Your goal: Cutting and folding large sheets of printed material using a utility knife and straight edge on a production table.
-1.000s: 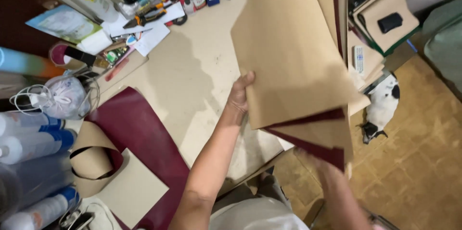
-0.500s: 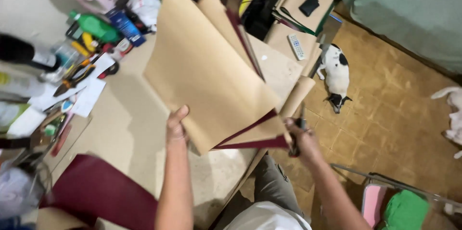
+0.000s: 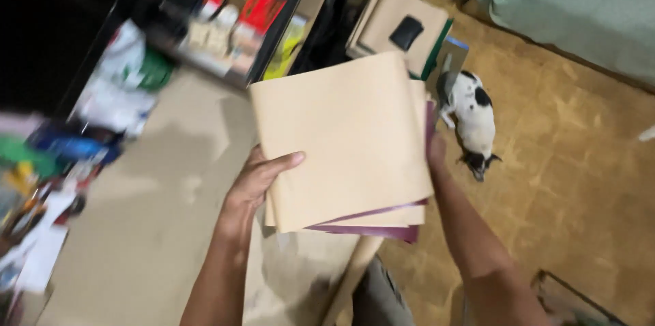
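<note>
I hold a stack of large tan sheets with dark maroon undersides in both hands, over the right edge of a beige worktable. My left hand grips the stack's left edge, thumb on top. My right hand grips the right edge and is mostly hidden behind the sheets. The stack lies nearly flat, with maroon edges showing along the bottom.
A small black-and-white dog stands on the brown floor to the right. A pile of tan material with a black pouch sits beyond the sheets. Blurred clutter lines the table's left side, shelves stand behind, and a green covered furniture piece fills the top right.
The sheets have dropped from an upright, fanned tilt to a nearly flat, squared stack. The view has swung right and up the table, so the maroon sheet on the table is out of sight.
</note>
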